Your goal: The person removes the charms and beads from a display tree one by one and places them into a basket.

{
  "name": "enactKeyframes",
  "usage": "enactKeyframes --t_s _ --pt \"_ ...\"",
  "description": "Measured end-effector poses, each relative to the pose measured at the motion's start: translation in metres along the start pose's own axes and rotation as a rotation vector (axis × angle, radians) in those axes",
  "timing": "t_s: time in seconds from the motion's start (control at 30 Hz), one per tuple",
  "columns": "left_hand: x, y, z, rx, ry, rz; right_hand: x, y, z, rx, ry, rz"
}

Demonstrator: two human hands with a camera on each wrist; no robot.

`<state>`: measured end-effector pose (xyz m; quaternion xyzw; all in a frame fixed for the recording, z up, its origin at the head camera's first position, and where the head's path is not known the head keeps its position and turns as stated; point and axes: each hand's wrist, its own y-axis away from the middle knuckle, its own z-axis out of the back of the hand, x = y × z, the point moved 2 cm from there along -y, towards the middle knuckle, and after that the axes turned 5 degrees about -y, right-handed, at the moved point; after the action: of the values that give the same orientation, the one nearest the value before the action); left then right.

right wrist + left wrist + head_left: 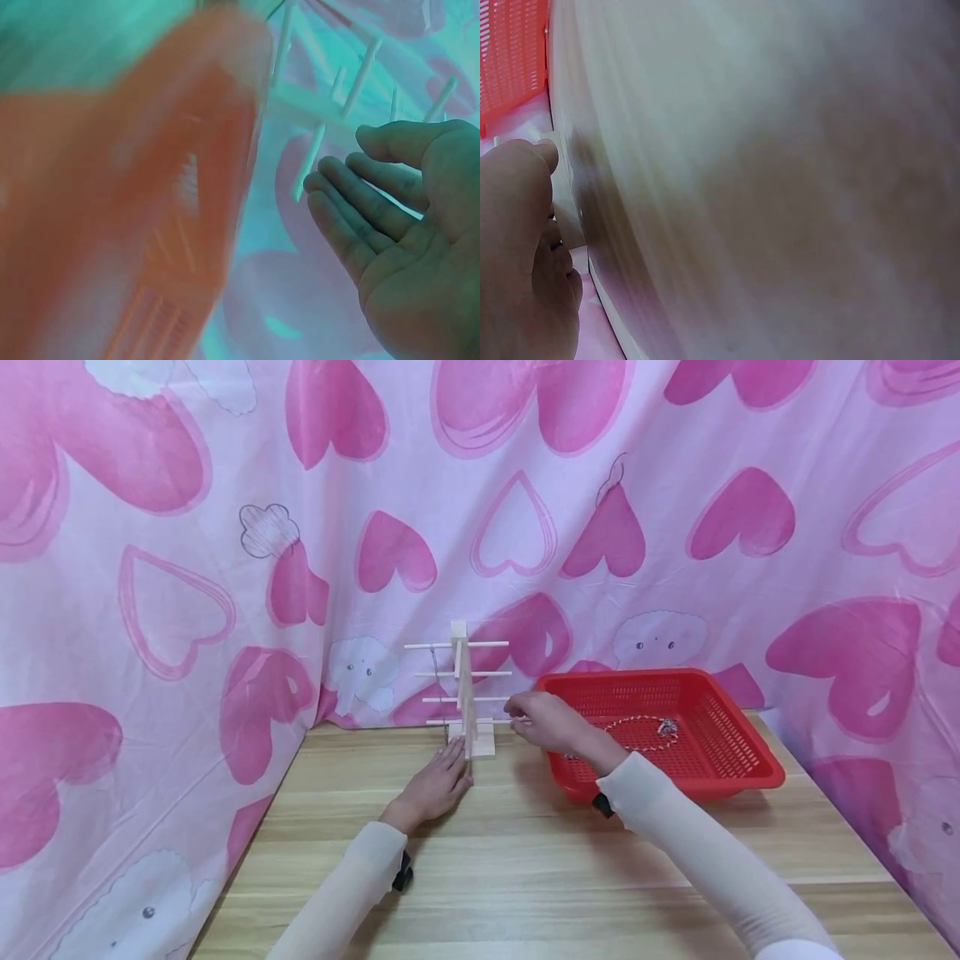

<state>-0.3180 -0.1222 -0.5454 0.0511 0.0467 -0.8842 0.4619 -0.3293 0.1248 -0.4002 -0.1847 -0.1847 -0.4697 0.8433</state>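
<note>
The wooden rack [465, 693] stands far, left of the red basket [705, 787]. The left hand [431, 785] rests straight fingers on the rack's foot [483, 746]. The right hand [551, 722], fingers loose, holds nothing; bumping the right pegs [491, 643] could tip the rack.

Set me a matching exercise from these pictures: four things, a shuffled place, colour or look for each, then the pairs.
Things:
1. Basket
2. Rack
3. Beaded loop
4. Left grip

Matches:
A. lying inside the basket
B. at the rack's base
C. red and slotted
D. pale wood, with pegs

Pairs: 1-C, 2-D, 3-A, 4-B
</note>
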Motion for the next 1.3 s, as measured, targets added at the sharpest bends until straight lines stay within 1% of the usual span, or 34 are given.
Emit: enactKeyframes --t_s 0.2,0.33,0.43,0.57,0.7,0.77,0.9,1.03,1.17,1.3 --pt "0.001 0.000 0.000 -0.014 0.009 0.001 0.011 -0.003 -0.023 -0.028 -0.009 0.009" --pt "0.001 -0.001 0.001 -0.004 -0.009 0.006 0.017 -0.005 -0.037 -0.064 -0.025 0.019" --pt "0.001 -0.001 0.000 -0.012 -0.005 0.000 0.021 -0.007 -0.048 -0.080 -0.014 0.007" --pt "0.002 -0.002 -0.003 -0.033 0.007 -0.013 0.024 -0.007 -0.065 -0.066 0.002 -0.032" --pt "0.002 -0.002 -0.003 -0.023 -0.008 -0.007 0.024 -0.006 -0.082 -0.068 0.014 -0.030" --pt "0.002 -0.002 -0.002 -0.010 -0.020 -0.001 0.021 -0.004 -0.090 -0.074 0.027 -0.014" --pt "0.003 -0.002 -0.003 -0.007 -0.022 0.004 0.016 0.000 -0.108 -0.064 0.066 0.025" --pt "0.004 -0.002 -0.004 0.007 -0.029 0.008 0.011 0.003 -0.122 -0.044 0.077 0.038" --pt "0.004 -0.003 -0.003 0.005 -0.039 0.005 0.007 0.005 -0.130 -0.004 0.101 0.039" --pt "0.004 -0.002 -0.004 0.012 -0.045 0.003 0.001 0.007 -0.134 0.031 0.135 0.040"
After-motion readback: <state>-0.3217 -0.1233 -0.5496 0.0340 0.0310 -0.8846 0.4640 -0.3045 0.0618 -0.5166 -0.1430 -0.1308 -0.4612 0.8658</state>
